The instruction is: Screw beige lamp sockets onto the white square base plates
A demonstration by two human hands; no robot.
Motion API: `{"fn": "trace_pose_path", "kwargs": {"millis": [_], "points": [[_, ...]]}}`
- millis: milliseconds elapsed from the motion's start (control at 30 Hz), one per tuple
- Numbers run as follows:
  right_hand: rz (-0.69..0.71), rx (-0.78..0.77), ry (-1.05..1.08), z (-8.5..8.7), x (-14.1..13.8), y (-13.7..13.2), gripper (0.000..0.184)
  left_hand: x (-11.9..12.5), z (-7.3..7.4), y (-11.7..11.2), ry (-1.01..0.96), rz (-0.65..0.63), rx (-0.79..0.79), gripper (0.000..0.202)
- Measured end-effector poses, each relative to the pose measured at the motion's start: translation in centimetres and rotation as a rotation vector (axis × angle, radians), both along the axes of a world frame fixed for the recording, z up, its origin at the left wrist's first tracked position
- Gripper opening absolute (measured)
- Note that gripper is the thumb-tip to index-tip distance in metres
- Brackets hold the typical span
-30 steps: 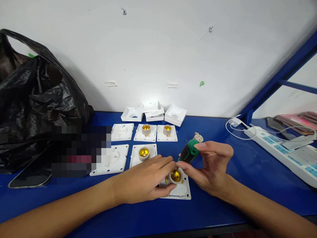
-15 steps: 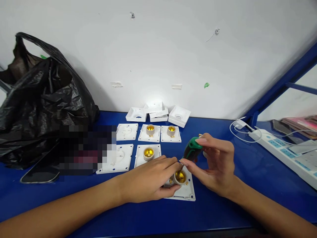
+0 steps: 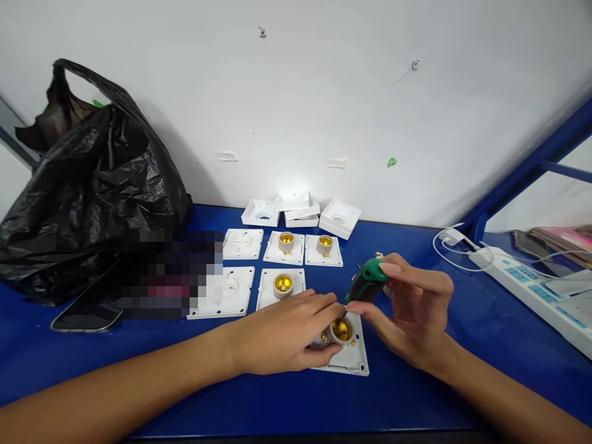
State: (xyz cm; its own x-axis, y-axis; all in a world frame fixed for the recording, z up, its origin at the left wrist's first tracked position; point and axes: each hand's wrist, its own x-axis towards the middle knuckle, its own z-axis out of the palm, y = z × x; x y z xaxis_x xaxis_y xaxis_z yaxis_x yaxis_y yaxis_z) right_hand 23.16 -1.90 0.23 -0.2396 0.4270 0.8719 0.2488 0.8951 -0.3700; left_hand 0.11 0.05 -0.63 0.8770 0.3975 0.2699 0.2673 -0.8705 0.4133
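My right hand (image 3: 416, 308) holds a green and black screwdriver (image 3: 367, 280), tilted, with its shaft reaching down into a lamp socket (image 3: 343, 331). The socket has a gold-coloured inside and sits on a square white base plate (image 3: 356, 361). My left hand (image 3: 296, 333) is closed around the socket's left side, its fingers over the top and its thumb at the near side. The screwdriver's tip is hidden inside the socket. Just behind my left hand lies another plate with a socket (image 3: 283, 285).
Two plates with sockets (image 3: 286, 240) and bare white plates (image 3: 242, 243) lie farther back. White square covers (image 3: 340, 217) are heaped by the wall. A black plastic bag (image 3: 102, 179) and a phone (image 3: 86, 311) are at left, a power strip (image 3: 531, 277) at right.
The whole view has shifted slightly, so things appear a little farther right. Both hands keep their grips, and the screwdriver stays in the socket.
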Motion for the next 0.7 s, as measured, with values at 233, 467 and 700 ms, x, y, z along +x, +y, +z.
{"fn": "trace_pose_path", "kwargs": {"millis": [233, 467, 700], "points": [[0.015, -0.027, 0.010, 0.0, -0.2, -0.1, 0.085, 0.0, 0.0, 0.0, 0.002, -0.010, -0.011, 0.028], [-0.032, -0.167, -0.021, 0.6, -0.5, -0.3, 0.069, -0.1, 0.2, -0.1, 0.000, 0.018, -0.045, 0.023], [-0.122, 0.003, -0.029, 1.1, 0.2, 0.4, 0.074, 0.0, 0.2, -0.1, -0.014, 0.005, -0.105, 0.026]]}}
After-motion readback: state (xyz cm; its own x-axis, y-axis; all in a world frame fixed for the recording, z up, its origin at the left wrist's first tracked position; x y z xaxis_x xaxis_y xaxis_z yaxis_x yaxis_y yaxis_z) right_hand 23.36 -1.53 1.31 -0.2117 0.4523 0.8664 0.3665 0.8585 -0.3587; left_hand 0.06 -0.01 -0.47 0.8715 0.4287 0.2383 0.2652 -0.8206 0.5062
